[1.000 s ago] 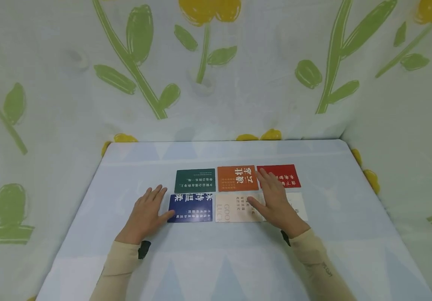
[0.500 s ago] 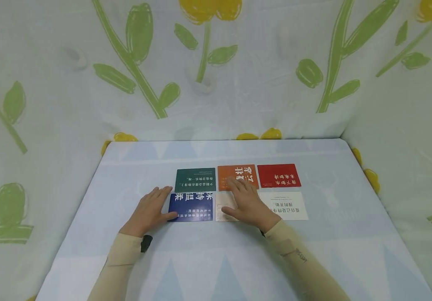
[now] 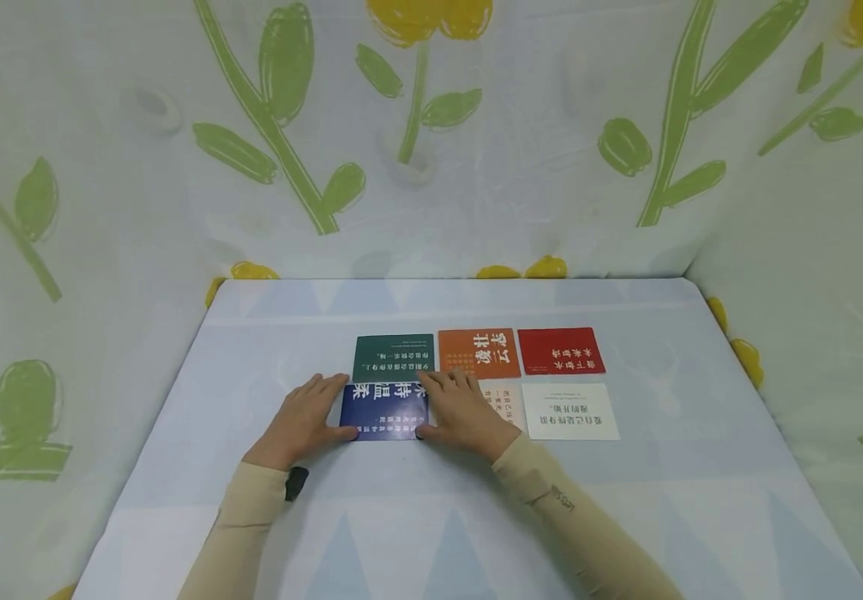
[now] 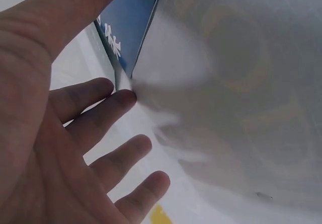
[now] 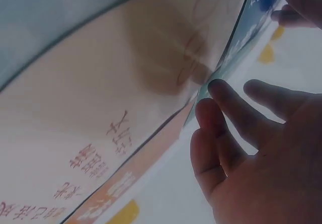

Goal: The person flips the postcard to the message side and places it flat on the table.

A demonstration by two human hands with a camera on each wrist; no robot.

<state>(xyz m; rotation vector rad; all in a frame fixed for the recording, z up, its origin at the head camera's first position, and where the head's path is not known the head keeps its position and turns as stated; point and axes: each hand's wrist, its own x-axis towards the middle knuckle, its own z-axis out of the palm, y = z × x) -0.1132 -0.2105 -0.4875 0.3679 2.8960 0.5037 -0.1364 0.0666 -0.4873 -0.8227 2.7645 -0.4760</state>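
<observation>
Six-card layout aside, the blue card (image 3: 384, 412) with white lettering lies flat at the near left of two rows of cards. My left hand (image 3: 302, 423) rests along its left side, thumb at the lower left corner, fingers loosely extended in the left wrist view. Across from it, my right hand (image 3: 467, 414) reaches over the cream card (image 3: 514, 404), its thumb and fingertips at the blue card's right edge. Relaxed fingers of this hand show in the right wrist view, above the cream card's printed text. Neither hand grips anything.
Behind lie a green card (image 3: 393, 357), an orange card (image 3: 479, 350) and a red card (image 3: 560, 350). A white card (image 3: 572, 410) is at the near right. All rest on a pale blue and white table (image 3: 371, 517), with a flower-patterned curtain (image 3: 521, 167) around it.
My right hand has moved left from over the white and cream cards to the blue card's right edge, uncovering the red and white cards. My left hand has barely shifted.
</observation>
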